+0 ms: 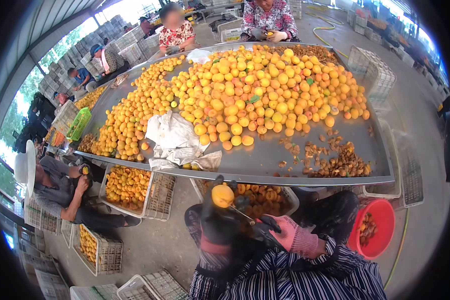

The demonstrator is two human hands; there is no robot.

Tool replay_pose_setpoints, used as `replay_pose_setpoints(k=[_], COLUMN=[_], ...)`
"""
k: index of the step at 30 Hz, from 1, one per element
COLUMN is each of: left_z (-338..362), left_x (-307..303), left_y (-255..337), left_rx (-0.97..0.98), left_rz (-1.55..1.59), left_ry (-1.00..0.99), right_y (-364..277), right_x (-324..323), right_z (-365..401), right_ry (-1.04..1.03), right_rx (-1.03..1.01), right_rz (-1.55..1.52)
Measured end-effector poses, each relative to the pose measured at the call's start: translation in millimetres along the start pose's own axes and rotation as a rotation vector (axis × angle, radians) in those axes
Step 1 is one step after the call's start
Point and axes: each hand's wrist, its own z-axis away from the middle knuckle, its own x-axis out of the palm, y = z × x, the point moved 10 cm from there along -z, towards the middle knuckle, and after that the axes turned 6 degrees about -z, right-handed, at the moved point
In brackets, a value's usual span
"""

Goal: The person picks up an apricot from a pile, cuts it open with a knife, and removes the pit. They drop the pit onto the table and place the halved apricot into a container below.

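Observation:
My left hand (216, 217), in a black glove, is closed around a yellow-orange apricot (222, 196). In my right hand (283, 232), gloved in pink and black, is a thin metal tool (242, 214) whose tip meets the lower right side of the apricot. I cannot make out the exact shape of the tip or handle. Both hands are over my lap, just in front of the table edge. Below them a crate holds apricot halves (265, 199), partly hidden by my hands and the fruit.
A metal table (245, 162) bears heaped apricots (265, 85), a white cloth (172, 135) and brown pits (342, 160). To my right stands a red bucket (385, 232) with pits inside. A worker in a pale hat (26, 167) sits left, beside a fruit crate (160, 197). Others sit across the table.

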Motion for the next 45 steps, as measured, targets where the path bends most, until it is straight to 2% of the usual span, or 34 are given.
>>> replay_pose_setpoints(k=[2,5,6,7,9,10,12,14,15,17,19,20,22,23,24,25,26,29,33,35,36,37,39,40,41,42,43,44,45], left_z=[-2.4,0.0,-7.2,-6.1,-2.8,0.5,1.8,10.7,16.8,15.5,15.6,17.5,12.5,11.0,11.3,12.5,9.2,7.9,-4.8,-4.7,-6.5,-3.5,1.4,7.1,8.2,0.3,-6.9,-7.8,-6.2], left_x=[19.9,25.6,30.5,19.6,-7.5,-4.0,4.7,10.0,15.0,6.1,-6.2,-1.1,4.7,6.2,6.4,7.4,9.6,12.3,-14.8,-3.5,-8.6,4.8,39.1,48.0,51.2,40.8,30.7,30.4,25.0], left_y=[-37.5,-49.8,-52.3,-67.3,-63.2,-58.6,-33.7,-41.8,-49.0,-61.5,-67.3,-63.4,-28.7,-25.3,-31.8,-38.4,-53.8,-60.4,-70.2,-69.5,-58.1,-55.0,-46.1,-49.9,-47.9,-45.4,-44.5,-48.9,-46.8], left_rx=[-0.298,-0.338,-0.298,-0.301,-0.233,-0.234,-0.058,-0.132,-0.201,-0.253,-0.263,-0.268,-0.075,-0.074,-0.165,-0.252,-0.313,-0.323,-0.251,-0.324,-0.188,-0.197,-0.144,-0.161,-0.192,-0.062,0.066,0.065,0.124], left_rz=[0.681,0.683,0.912,0.914,0.540,0.539,0.404,0.370,0.340,0.401,0.184,0.183,0.115,0.113,0.268,0.425,0.571,0.638,0.576,0.635,0.271,0.270,0.005,-0.129,-0.131,-0.265,-0.398,-0.400,-0.452], left_ry=[-0.052,-0.018,-0.229,-0.231,0.066,0.068,-0.002,-0.055,-0.106,-0.073,-0.043,-0.043,0.063,0.063,0.089,0.112,0.007,-0.085,0.002,-0.211,-0.066,-0.073,-0.205,-0.218,-0.162,-0.136,-0.108,-0.104,-0.014], right_y=[-10.4,5.3,4.9,10.9,21.1,23.0,25.0,9.1,9.8,24.9,27.7,29.5,16.2,9.3,12.3,16.9,17.4,15.3,17.1,-16.2,14.2,33.1,8.1,1.5,10.5,22.5,28.1,36.6,41.7], right_x=[-5.2,-6.9,-11.3,-11.1,-6.7,-5.4,-5.5,-13.9,-13.0,-4.9,-4.6,-0.9,-2.5,-3.3,0.7,3.6,3.4,5.1,-7.4,-51.8,-62.7,-72.8,-86.0,-83.5,-80.0,-74.2,-71.6,-66.4,-61.3], right_z=[-4.1,-9.7,-9.6,-8.7,-6.6,-7.6,-8.9,-8.0,-9.3,-13.4,-11.7,-12.3,-13.2,-13.4,-13.2,-13.4,-14.8,-13.0,-5.9,16.8,0.5,-7.7,-0.1,-5.3,-19.5,-29.9,-32.6,-36.8,-39.3], right_ry=[0.092,0.105,0.110,0.074,0.032,0.030,0.034,0.148,0.146,0.065,0.047,0.017,0.042,0.064,0.065,0.093,0.120,0.063,-0.046,0.352,0.344,0.469,0.847,0.852,0.769,0.680,0.679,0.679,0.673], right_rx=[-0.077,-0.050,-0.051,0.017,0.090,0.062,0.034,-0.132,-0.135,-0.006,0.038,0.072,0.039,0.004,0.001,-0.010,-0.024,0.016,-0.050,-0.326,0.023,0.017,-0.261,-0.266,-0.139,-0.014,-0.016,-0.080,-0.139], right_rz=[0.087,0.011,0.015,0.016,0.009,0.075,0.139,0.151,0.150,0.100,0.073,0.045,0.038,0.029,0.027,0.185,0.345,0.391,0.242,0.249,0.131,0.020,0.220,0.219,0.074,-0.067,-0.069,-0.135,-0.202])
